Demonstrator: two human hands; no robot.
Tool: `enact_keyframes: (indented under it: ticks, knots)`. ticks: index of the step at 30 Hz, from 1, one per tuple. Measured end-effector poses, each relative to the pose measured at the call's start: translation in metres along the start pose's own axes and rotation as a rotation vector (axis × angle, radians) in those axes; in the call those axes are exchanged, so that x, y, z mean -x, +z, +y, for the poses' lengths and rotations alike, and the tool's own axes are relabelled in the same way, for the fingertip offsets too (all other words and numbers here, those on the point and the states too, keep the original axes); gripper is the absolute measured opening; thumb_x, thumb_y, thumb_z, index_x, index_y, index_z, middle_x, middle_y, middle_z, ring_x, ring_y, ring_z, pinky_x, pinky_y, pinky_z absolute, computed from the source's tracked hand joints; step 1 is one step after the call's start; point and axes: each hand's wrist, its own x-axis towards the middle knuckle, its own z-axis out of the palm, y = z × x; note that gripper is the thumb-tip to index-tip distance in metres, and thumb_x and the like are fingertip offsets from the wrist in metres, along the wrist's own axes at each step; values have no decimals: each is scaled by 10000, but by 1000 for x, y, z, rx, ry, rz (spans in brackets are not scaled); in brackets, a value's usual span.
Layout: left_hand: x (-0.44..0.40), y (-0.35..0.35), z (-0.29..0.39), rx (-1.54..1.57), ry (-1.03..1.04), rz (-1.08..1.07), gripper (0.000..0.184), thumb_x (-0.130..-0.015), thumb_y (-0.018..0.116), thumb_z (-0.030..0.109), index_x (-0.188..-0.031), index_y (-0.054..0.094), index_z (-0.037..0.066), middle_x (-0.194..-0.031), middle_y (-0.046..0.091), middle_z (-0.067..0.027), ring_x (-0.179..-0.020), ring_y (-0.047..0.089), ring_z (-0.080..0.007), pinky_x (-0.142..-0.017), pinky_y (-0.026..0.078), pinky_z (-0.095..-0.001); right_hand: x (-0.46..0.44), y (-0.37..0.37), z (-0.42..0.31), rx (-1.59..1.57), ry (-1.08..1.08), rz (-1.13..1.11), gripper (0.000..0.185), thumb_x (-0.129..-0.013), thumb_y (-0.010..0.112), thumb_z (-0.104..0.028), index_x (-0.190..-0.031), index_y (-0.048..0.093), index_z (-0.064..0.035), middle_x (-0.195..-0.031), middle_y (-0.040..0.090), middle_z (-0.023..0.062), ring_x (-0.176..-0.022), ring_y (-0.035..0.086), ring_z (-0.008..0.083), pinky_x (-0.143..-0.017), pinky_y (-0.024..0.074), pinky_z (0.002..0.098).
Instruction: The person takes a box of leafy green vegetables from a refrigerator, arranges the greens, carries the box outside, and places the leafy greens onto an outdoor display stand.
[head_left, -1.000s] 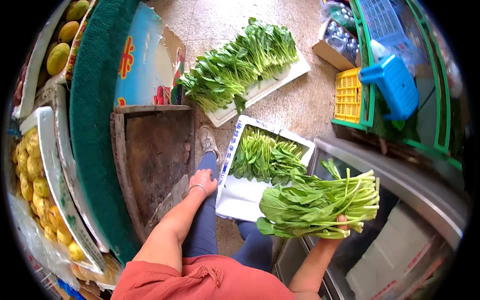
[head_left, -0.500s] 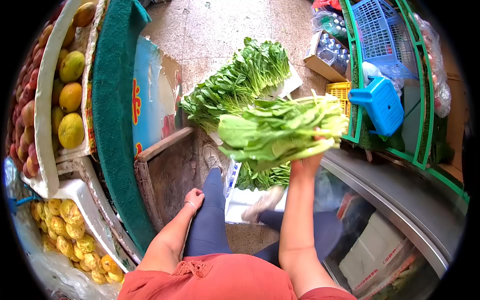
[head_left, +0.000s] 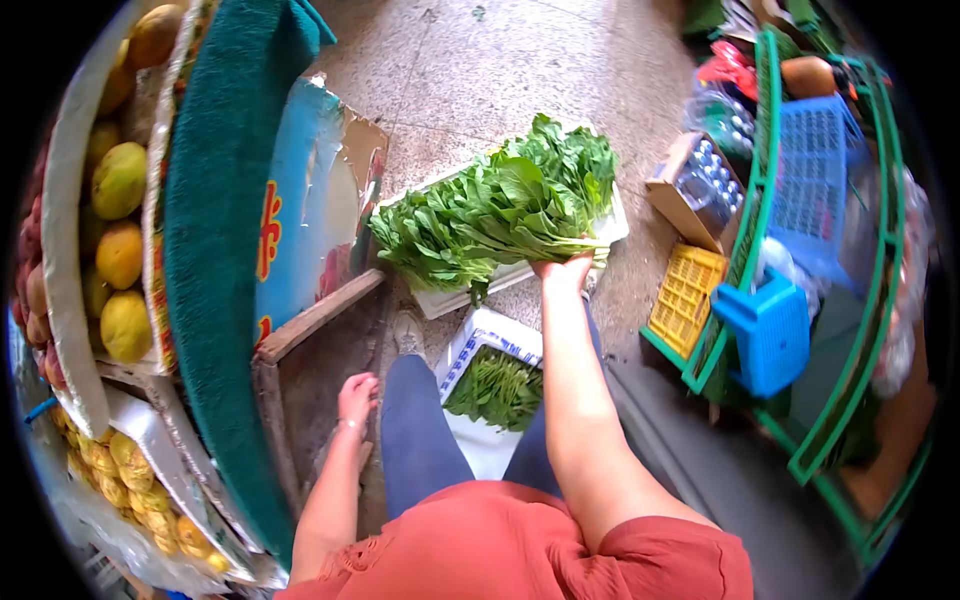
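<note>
My right hand [head_left: 566, 270] is closed round the stems of a bunch of leafy greens [head_left: 525, 205]. The bunch lies over a white foam tray [head_left: 618, 222] of more greens [head_left: 415, 240]; whether it rests on them I cannot tell. My left hand [head_left: 357, 398] hangs by my left leg, its fingers loosely curled and nothing in them, close to a wooden board [head_left: 325, 345]. Between my legs stands a white foam box [head_left: 490, 328] with some greens [head_left: 500, 388] inside.
On the left are mangoes [head_left: 120, 250], yellow fruit [head_left: 130, 470] and a green-covered ledge [head_left: 215, 300]. A blue stool [head_left: 770, 335], a yellow crate [head_left: 687, 297] and a box of bottles [head_left: 708, 185] stand on the right, by a green rack [head_left: 765, 150].
My right hand has carried the bunch forward and left, from above the near box to over the far tray. My left hand has moved off my thigh, and my view has shifted.
</note>
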Motion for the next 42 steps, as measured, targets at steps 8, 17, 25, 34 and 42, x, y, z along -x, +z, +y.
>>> enact_keyframes:
  ticks: [8,17,25,34,42]
  knots:
    - [80,62,-90,85,-342,299,104,-756,479,110,-851,498,71,-717,515,4,-620,470,-69,-473,396,-205,-116,-30,-52,-105,190,291,533,-665,393,-502,-1071,464,-164,-1143,423,87,-1025,409,290,-850,303,503]
    - [27,137,-47,-754,-208,385,24,-598,370,41,-612,350,37,-552,401,-119,-541,389,-249,-543,333,-341,-223,-72,-69,70,250,681,518,-742,273,-540,-1058,431,-161,-1109,402,57,-983,375,231,-773,337,459]
    - [-19,92,-78,-552,-201,248,58,-596,399,-1,-598,418,55,-516,428,-42,-490,385,-136,-474,342,-293,-185,-57,-109,263,469,603,625,-726,358,-551,-1148,312,-93,-1167,333,161,-1082,323,313,-826,238,550]
    - [-201,130,-26,-162,-256,75,157,-782,434,219,-708,467,84,-536,454,-10,-421,396,-84,-340,303,-219,-229,-125,-219,1245,-227,653,211,-757,456,-267,-814,508,-71,-719,568,82,-580,539,150,-520,424,282]
    - [-352,180,-28,494,-187,345,388,-776,415,395,-1024,472,102,-967,525,-72,-851,500,-241,-735,402,-355,-442,-161,-340,2714,-452,457,566,-782,272,-471,-771,572,9,-825,549,209,-791,508,339,-708,373,410]
